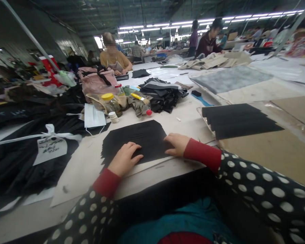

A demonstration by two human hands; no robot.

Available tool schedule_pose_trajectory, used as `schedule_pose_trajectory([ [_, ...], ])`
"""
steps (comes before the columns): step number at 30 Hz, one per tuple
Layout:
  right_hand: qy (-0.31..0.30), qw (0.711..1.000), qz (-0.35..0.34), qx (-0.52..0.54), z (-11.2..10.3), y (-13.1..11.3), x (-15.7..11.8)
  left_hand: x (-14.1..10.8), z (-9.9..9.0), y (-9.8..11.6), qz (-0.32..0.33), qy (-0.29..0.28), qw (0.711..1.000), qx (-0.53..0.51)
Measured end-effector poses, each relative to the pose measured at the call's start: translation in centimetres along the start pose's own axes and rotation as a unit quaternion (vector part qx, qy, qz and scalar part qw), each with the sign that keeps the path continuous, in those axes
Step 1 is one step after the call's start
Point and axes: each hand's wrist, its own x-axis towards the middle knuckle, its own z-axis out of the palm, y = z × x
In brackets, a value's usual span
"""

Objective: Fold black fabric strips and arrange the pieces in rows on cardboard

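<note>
A layered stack of black fabric pieces (139, 139) lies on the pale board in front of me, its left side stepped like a fan. My left hand (124, 157) rests flat on the stack's near left part, thumb apart from the fingers. At the right edge of the stack, my right hand (177, 144) touches the cloth, with a gap between its thumb and its slightly bent fingers. Neither hand grips anything. To the right, a second fanned set of black pieces (239, 120) sits on brown cardboard (266, 152).
At left, a black bundle (20, 152) carries a handwritten tag (51, 149). Beyond the stack are a face mask (94, 116), a yellow-lidded jar (112, 103), a brush (139, 98), black scraps (162, 96) and a blue-handled brush (202, 98). A co-worker (114, 57) sits across the table.
</note>
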Motion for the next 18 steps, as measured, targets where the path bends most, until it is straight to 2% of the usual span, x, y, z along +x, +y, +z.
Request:
schedule_pose_trajectory([
  [5,-0.064,0.996,0.05,-0.022,-0.3,-0.5,2.0,1.1,-0.9,-0.8,-0.003,-0.077,0.996,-0.034],
  [8,-0.049,0.995,0.078,0.024,0.1,-1.0,1.4,2.0,-0.9,-0.6,-0.001,-0.1,0.995,-0.021],
  [11,-0.002,0.997,0.037,0.068,-0.1,-1.3,-0.2,1.7,-1.6,-0.4,0.018,-0.088,0.996,-0.001],
  [14,0.045,0.996,-0.049,0.061,-1.4,-1.3,-2.8,-0.4,-3.6,-0.6,0.026,-0.098,0.995,-0.014],
  [15,0.089,0.993,-0.068,0.041,-1.8,-1.4,-3.9,-1.4,-4.4,-0.8,0.029,-0.086,0.996,-0.012],
  [17,0.195,0.975,-0.099,-0.023,-2.0,-1.6,-6.2,-3.7,-5.4,-0.9,0.027,0.036,0.998,0.035],
  [18,0.224,0.966,-0.115,-0.059,-1.7,-1.8,-7.4,-4.8,-5.5,-0.9,0.042,0.102,0.992,0.057],
])
